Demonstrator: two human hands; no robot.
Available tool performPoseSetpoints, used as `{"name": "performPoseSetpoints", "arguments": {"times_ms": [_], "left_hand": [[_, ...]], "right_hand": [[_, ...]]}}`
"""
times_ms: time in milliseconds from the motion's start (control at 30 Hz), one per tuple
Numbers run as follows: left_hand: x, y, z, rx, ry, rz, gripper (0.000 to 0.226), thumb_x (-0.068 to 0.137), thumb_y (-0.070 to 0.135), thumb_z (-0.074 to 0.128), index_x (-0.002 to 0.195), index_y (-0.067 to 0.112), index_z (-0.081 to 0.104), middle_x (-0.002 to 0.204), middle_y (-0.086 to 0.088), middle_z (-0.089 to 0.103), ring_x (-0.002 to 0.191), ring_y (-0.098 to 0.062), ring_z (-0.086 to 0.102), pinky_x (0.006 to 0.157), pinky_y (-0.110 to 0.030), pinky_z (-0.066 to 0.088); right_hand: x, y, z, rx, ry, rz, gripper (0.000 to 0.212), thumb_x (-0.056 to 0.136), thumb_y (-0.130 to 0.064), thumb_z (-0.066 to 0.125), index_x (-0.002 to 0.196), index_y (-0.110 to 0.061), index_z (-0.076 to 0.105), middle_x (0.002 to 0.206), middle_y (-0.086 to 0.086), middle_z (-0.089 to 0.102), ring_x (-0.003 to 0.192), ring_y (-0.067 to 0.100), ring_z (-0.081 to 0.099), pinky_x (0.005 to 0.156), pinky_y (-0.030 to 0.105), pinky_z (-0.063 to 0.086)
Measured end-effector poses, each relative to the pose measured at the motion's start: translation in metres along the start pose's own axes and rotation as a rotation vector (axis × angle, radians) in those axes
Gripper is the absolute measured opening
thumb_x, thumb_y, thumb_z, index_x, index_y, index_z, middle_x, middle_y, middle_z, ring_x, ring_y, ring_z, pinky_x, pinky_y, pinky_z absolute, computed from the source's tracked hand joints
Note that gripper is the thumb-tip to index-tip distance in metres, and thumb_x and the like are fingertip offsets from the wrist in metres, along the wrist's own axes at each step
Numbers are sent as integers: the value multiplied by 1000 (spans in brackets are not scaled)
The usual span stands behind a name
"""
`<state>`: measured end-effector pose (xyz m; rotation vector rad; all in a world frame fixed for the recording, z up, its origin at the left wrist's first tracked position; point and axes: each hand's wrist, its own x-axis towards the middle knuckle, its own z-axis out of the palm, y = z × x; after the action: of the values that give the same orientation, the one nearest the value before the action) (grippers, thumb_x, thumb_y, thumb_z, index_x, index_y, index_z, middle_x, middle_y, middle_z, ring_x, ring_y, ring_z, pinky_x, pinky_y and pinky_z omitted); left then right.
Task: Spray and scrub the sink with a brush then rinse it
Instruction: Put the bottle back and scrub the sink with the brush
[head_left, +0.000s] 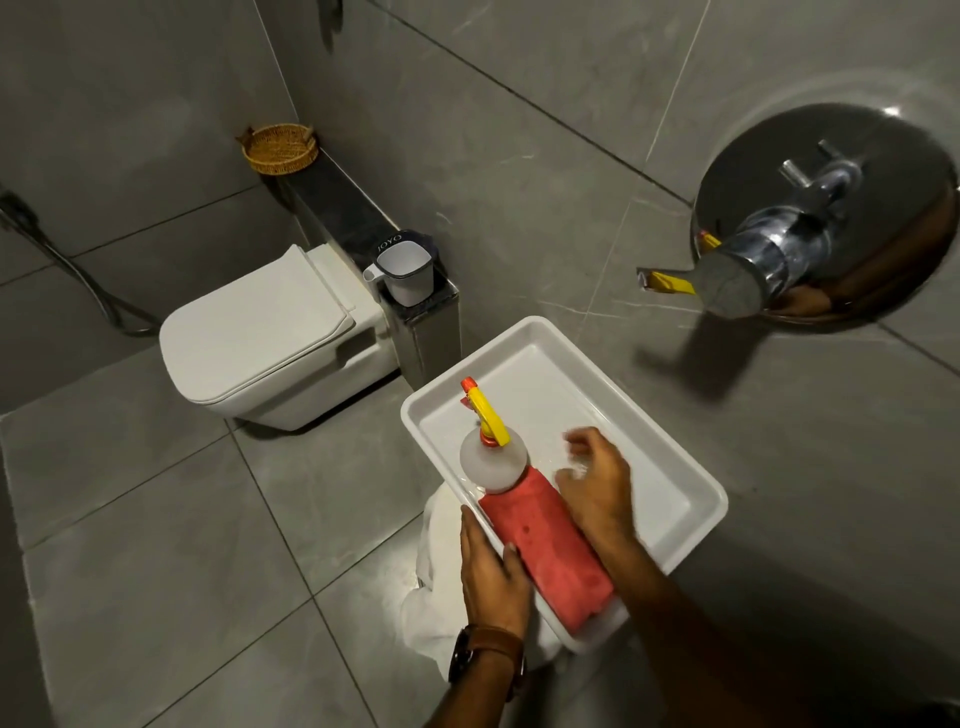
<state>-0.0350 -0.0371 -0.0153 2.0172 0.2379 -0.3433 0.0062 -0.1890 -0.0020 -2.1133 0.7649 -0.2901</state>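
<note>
A white rectangular sink (566, 374) sits low in the middle of the view. A spray bottle (545, 545) with a red label, a frosted shoulder and a yellow trigger (488, 410) lies tilted over the sink's near left rim, nozzle pointing into the basin. My left hand (491, 577) grips the bottle's lower left side, thumb on the label. My right hand (597, 483) is inside the basin just right of the bottle's shoulder; its fingers are loosely curled and blurred, with nothing clearly in them. No brush is in view.
A chrome tap (769, 254) on a round wall plate juts out above the sink's right side. A white toilet (260, 332) stands to the left, beside a ledge with a white mug (402, 273) and a wicker basket (280, 148). White cloth (436, 582) hangs under the sink.
</note>
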Motion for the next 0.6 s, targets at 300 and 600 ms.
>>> {"name": "performPoseSetpoints", "arguments": {"times_ms": [300,600], "left_hand": [[-1,1,-4,56,-48,14,73,93,7,56,155,8,17,162,-10,26,149,-26,27,122,-36,23],[-73,43,12,124,-109,227,64,101,19,46,156,10,14,165,-7,14,153,-21,15,124,-38,16]], "right_hand": [[-19,39,-18,-932,-135,80,19,99,-31,57,114,-20,59,111,1,72,105,22,63,89,37,43],[-72,10,-106,-579,-118,143,30,105,-31,51,132,-20,57,119,8,64,103,34,70,81,43,58]]}}
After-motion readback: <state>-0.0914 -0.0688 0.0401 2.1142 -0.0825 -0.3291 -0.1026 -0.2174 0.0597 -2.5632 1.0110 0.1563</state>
